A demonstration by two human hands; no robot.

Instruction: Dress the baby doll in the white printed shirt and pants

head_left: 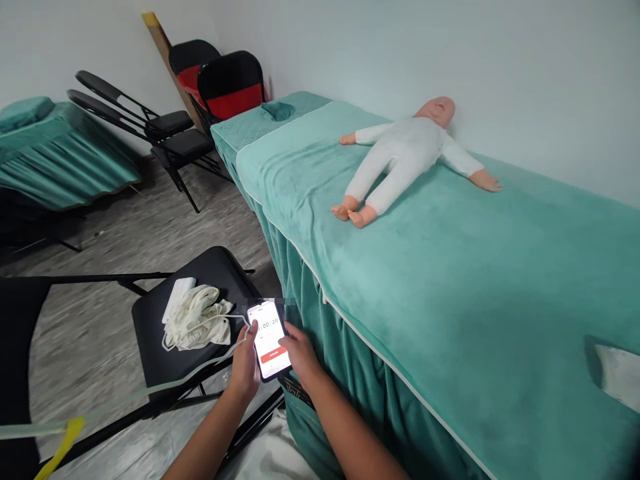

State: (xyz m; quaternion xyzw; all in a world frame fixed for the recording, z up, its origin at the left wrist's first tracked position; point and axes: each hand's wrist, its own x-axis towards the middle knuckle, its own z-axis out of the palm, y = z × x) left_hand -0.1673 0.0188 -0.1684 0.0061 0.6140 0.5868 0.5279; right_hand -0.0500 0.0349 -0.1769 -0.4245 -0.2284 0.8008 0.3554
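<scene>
My left hand and my right hand both grip a smartphone low in the view, its lit screen showing a timer and a red button. The left thumb rests on the screen's left edge. A thin white cable runs from the phone toward the left. The phone is held beside the edge of a teal-covered bed. On the bed's far side a baby doll in a white suit lies on its back, arms spread.
A black folding chair to my left carries a bundle of cream cloth and a white pack. More folding chairs stand at the back, two with red seats. Another teal-covered bed is far left. A yellow strap lies bottom left.
</scene>
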